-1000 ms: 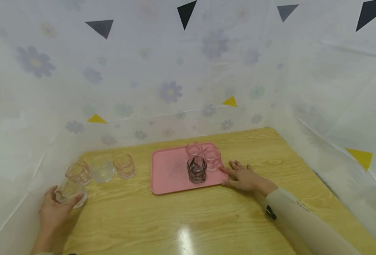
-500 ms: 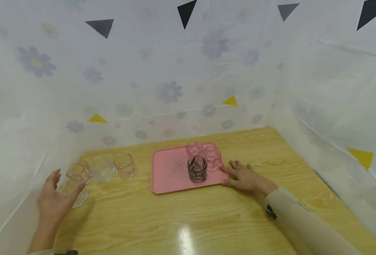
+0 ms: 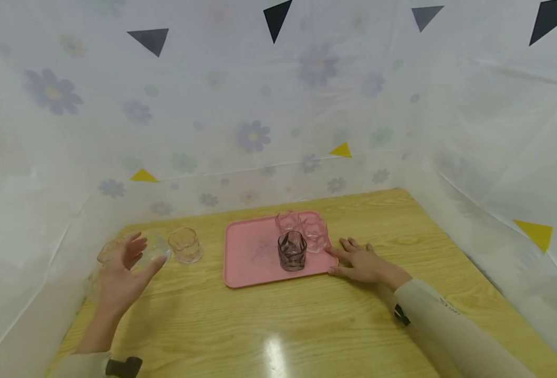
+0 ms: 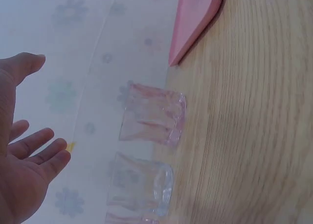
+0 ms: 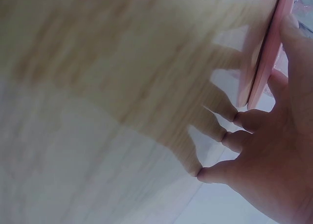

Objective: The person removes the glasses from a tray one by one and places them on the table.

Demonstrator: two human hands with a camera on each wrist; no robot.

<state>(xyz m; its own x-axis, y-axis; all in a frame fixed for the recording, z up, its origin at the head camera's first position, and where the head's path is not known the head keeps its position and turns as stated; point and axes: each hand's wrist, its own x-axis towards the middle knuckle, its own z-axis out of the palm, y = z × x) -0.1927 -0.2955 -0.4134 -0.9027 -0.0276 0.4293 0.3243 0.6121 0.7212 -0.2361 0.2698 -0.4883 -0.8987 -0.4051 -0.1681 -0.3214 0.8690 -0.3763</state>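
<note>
My left hand (image 3: pixel 119 278) is raised over the left side of the table, fingers apart and nothing held. It overlaps a clear glass (image 3: pixel 159 249) and a pinkish glass (image 3: pixel 108 251) in the head view; another clear glass is mostly hidden behind the wrist. To its right stands a faceted pink-tinted glass (image 3: pixel 186 245), which the left wrist view shows upright beside the clear one. My right hand (image 3: pixel 363 264) rests with spread fingers at the right edge of a pink tray (image 3: pixel 240 257), thumb and forefinger touching its rim. A dark smoky glass (image 3: pixel 292 252) stands on that tray.
Two clear-looking glasses, one at the back (image 3: pixel 287 222) and one near the right rim (image 3: pixel 315 236), share the tray with the dark glass. The wood-grain table (image 3: pixel 240 325) is enclosed by white flower-patterned sheeting (image 3: pixel 202 105) at the back and sides.
My left hand has let go of the clear glass at the far left, risen, and moved right toward the other glasses. The right hand and tray stay still.
</note>
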